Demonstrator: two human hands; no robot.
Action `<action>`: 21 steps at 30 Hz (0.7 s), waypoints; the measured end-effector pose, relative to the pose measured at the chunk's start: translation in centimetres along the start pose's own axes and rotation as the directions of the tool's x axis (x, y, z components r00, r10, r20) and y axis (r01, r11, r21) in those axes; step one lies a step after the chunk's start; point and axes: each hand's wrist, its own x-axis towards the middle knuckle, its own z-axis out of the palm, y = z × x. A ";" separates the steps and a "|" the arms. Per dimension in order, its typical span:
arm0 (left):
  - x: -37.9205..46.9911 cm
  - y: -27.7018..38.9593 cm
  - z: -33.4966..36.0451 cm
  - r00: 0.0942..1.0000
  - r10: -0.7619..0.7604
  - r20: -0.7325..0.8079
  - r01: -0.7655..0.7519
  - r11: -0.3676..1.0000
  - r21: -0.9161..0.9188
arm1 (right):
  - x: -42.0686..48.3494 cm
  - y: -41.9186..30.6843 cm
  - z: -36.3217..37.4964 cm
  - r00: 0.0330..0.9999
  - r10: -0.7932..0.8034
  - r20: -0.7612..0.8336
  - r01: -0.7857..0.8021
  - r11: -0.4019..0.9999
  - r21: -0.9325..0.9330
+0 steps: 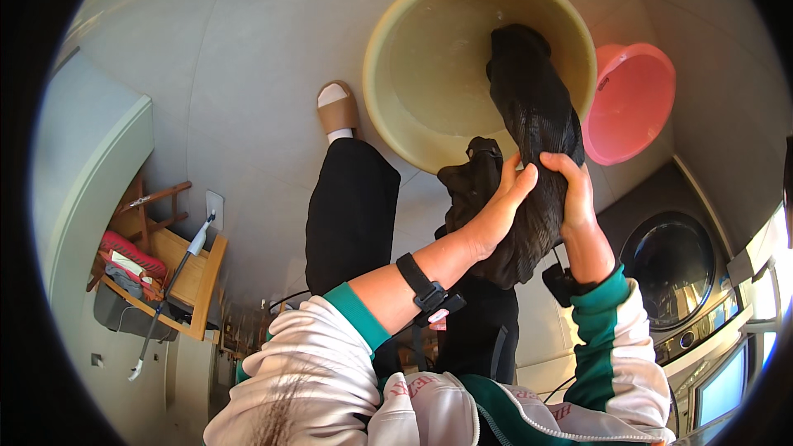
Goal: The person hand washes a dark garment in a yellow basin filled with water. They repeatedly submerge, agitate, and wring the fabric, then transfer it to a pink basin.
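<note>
A dark, wet-looking garment (533,99) hangs over the near rim of a large yellowish plastic tub (387,130). Its far end reaches into the tub, where some water (437,68) lies. Both my hands grip the bunched cloth just on my side of the rim. My left hand (505,204) presses on the cloth from the left, fingers partly hidden behind it. From the right, my right hand (573,192) closes on the same cloth, thumb on top. Another dark fold of cloth (474,179) droops outside the tub beside my left hand.
A pink plastic basin (632,105) leans by the tub's right side. At the right stands a front-loading washing machine (669,269). A wooden chair (204,285) with things on it and a long-handled tool (167,291) are at the left. My slippered foot (337,108) is left of the tub.
</note>
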 end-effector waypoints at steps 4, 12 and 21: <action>-0.6 0.9 0.5 0.980 -0.116 0.165 0.113 0.993 0.030 | -2.8 -0.6 0.5 0.999 -0.043 0.000 0.043 0.999 0.031; -0.8 1.5 1.1 0.954 -0.257 0.152 0.283 0.942 -0.184 | -5.0 -0.7 0.1 1.000 0.011 0.024 -0.013 0.996 0.083; -0.6 1.0 0.4 0.927 -0.374 0.035 0.371 0.900 -0.228 | -4.2 1.7 0.5 0.911 -0.412 -0.032 0.357 0.824 -0.439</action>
